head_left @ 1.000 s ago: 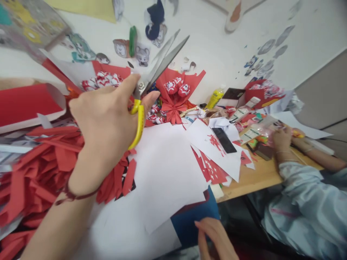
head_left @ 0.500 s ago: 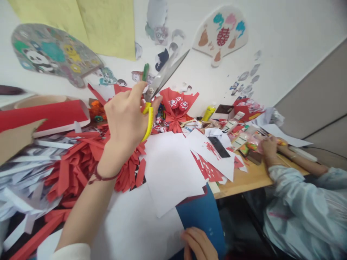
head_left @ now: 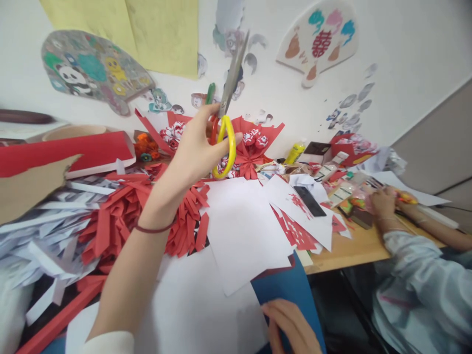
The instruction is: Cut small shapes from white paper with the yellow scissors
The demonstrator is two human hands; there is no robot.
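Note:
Raised above the desk, my left hand [head_left: 197,147] is closed around the scissors [head_left: 228,93]. Their handles are yellow and red, and the blades point upward, nearly together. Low in the view, my right hand [head_left: 293,324] rests near the right edge of a large white sheet [head_left: 206,305], over a blue board or folder [head_left: 280,285]. Its fingers are loosely extended side by side and show nothing held; whether they touch the sheet is unclear. Another white sheet [head_left: 247,221] overlaps the large one. Red folded paper strips [head_left: 118,216] lie in a heap beneath my left forearm.
White paper strips [head_left: 47,246] pile up at the left. Behind stand a red roll [head_left: 66,155] and a red-wrapped lollipop bouquet [head_left: 254,142]. A black phone [head_left: 309,201] lies on papers to the right. At the far right, another person's hands [head_left: 383,204] handle small items.
My left wrist has turned, swinging the scissors from slanting right to nearly upright. The view has shifted slightly, moving the desk rightward in frame. My right hand stays near the sheet's edge.

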